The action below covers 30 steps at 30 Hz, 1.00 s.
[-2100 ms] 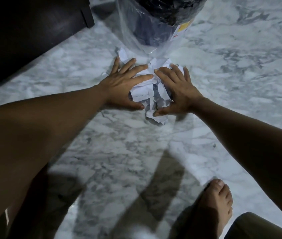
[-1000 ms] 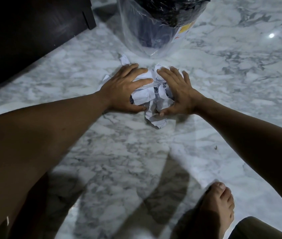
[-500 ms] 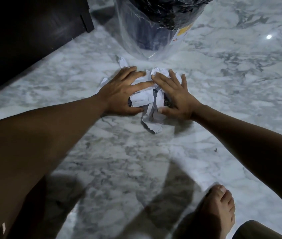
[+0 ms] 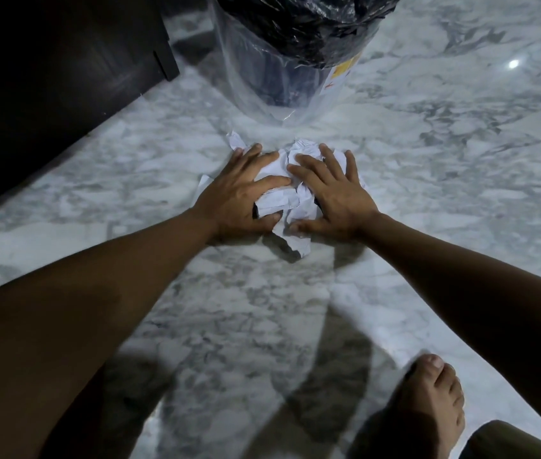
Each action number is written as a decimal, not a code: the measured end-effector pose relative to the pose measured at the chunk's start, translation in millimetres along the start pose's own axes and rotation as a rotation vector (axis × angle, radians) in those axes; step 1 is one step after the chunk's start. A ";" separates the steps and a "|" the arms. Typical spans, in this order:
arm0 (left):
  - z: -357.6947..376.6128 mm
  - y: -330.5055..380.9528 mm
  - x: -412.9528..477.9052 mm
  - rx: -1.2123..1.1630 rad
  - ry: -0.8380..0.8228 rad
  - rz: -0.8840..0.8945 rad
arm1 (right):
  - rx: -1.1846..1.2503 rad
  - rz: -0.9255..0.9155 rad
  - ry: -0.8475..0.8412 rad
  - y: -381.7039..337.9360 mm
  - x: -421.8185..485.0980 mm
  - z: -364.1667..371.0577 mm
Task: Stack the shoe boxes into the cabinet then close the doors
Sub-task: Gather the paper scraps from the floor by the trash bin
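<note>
One bare foot (image 4: 434,402) stands nearest on the marble floor (image 4: 229,326), with lots of free room around. The left hand (image 4: 239,193) and right hand (image 4: 332,190) press crumpled paper (image 4: 282,200) with spread, straight fingers (image 4: 327,157), likely to bunch it up. Beyond stands a bagged bin (image 4: 295,61); the dark cabinet (image 4: 47,77) edges in at the left, and no shoe boxes show.

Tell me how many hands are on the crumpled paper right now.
2. The left hand presses the left side of the crumpled paper, the right hand its right side, on the marble floor just before the plastic-wrapped bin.
</note>
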<state>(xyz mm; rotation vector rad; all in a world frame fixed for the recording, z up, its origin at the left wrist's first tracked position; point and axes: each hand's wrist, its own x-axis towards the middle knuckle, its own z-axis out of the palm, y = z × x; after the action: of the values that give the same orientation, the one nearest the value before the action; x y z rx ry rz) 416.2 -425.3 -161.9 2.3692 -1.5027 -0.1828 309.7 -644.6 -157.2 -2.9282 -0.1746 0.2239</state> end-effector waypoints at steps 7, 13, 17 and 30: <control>10.1 4.1 1.6 -0.050 0.118 -0.065 | 0.014 0.022 0.067 -2.9 -0.8 5.1; 9.7 6.2 2.7 -0.119 0.175 -0.074 | 0.021 0.007 0.075 -1.9 -2.1 6.0; 18.2 5.9 2.6 -0.034 0.237 -0.001 | -0.045 -0.013 0.052 1.7 -0.4 11.7; 14.1 6.8 4.0 -0.001 0.066 -0.052 | -0.083 0.020 -0.024 -9.1 -0.3 1.3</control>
<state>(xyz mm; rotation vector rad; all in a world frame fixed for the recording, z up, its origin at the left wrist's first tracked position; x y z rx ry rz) 408.1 -434.5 -172.5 2.3912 -1.4122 -0.1165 308.3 -635.6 -156.5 -3.0118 -0.1618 0.2609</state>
